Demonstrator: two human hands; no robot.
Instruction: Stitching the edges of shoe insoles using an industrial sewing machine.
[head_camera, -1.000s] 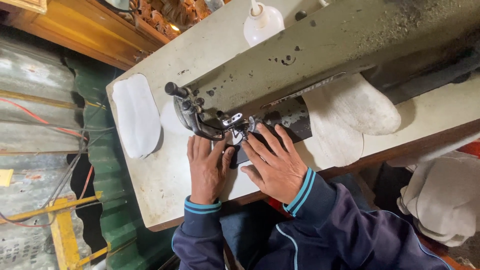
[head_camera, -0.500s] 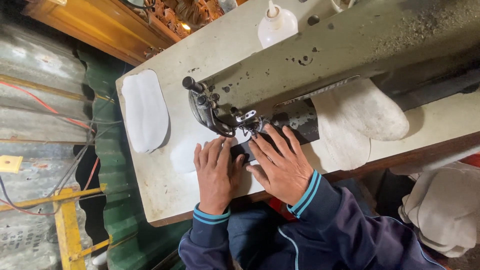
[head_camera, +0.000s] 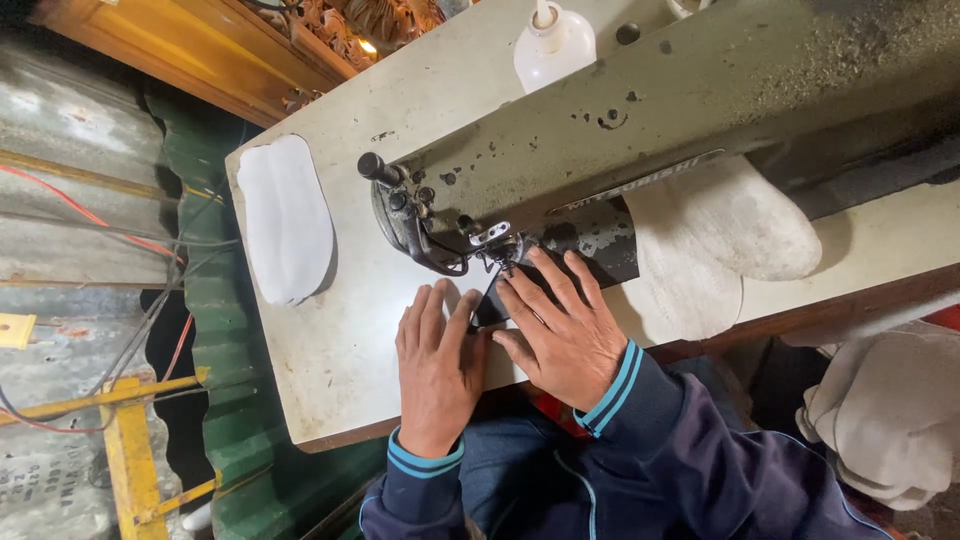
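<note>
**Both hands settle flat at the needle**

Compared with half a second ago, the left hand (head_camera: 437, 372) has slid closer in, so its fingers now lie beside the right hand (head_camera: 560, 332) instead of apart from it. Both hands are spread open and pressed palm-down, gripping nothing, on the dark piece (head_camera: 580, 250) lying on the counter (head_camera: 330, 350) under the sewing machine (head_camera: 640, 130) head. The right fingertips sit just beside the presser foot (head_camera: 497, 252). I judge the piece is being held steady for stitching. A white oval piece (head_camera: 288, 218) lies far left, white pieces (head_camera: 730, 235) to the right.
</note>
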